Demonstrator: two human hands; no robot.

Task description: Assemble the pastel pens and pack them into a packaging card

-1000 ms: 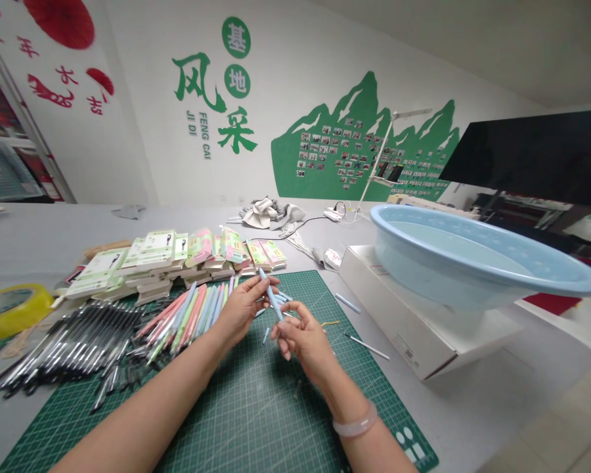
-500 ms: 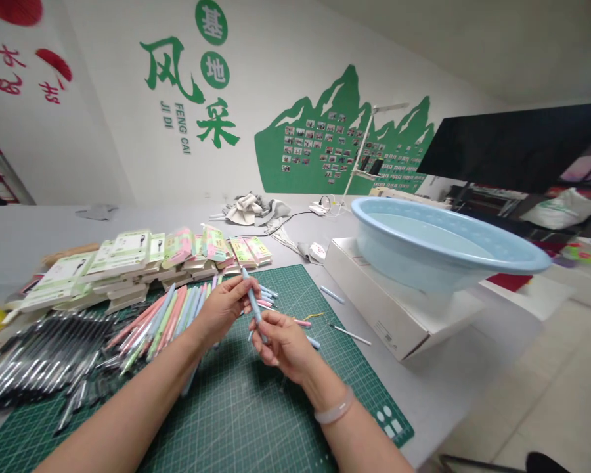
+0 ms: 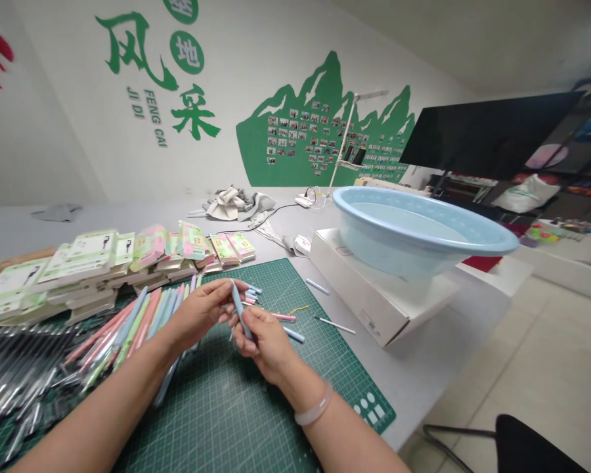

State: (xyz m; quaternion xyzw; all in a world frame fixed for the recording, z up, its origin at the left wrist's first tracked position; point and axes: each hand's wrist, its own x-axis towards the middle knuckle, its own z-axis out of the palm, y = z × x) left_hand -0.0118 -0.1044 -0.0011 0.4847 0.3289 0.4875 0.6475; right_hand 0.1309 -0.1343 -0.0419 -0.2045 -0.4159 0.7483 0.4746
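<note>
Both my hands hold one light blue pen (image 3: pixel 238 303) above the green cutting mat (image 3: pixel 217 407). My left hand (image 3: pixel 204 309) pinches it near its upper end, and my right hand (image 3: pixel 263 338) has its lower part between thumb and fingers. Just left of my left hand lies a heap of pink, green and blue pens (image 3: pixel 140 322). Beyond my hands, several blue and pink pen parts are scattered on the mat, among them a pink one (image 3: pixel 283 317) and a blue one (image 3: pixel 294 334). A thin white refill (image 3: pixel 335 324) lies across the mat's right edge.
Many black-and-clear pens (image 3: pixel 24 368) cover the mat's left side. Stacked small boxes (image 3: pixel 86 253) stand behind them. A blue basin (image 3: pixel 418 263) rests on a white carton (image 3: pixel 369 295) at the right. Cloths (image 3: pixel 236 203) and cables lie farther back; a black chair (image 3: pixel 532 447) stands lower right.
The view has turned to the right, so everything sits farther left. My hands have come closer together on the blue pen, my right hand now higher along it.
</note>
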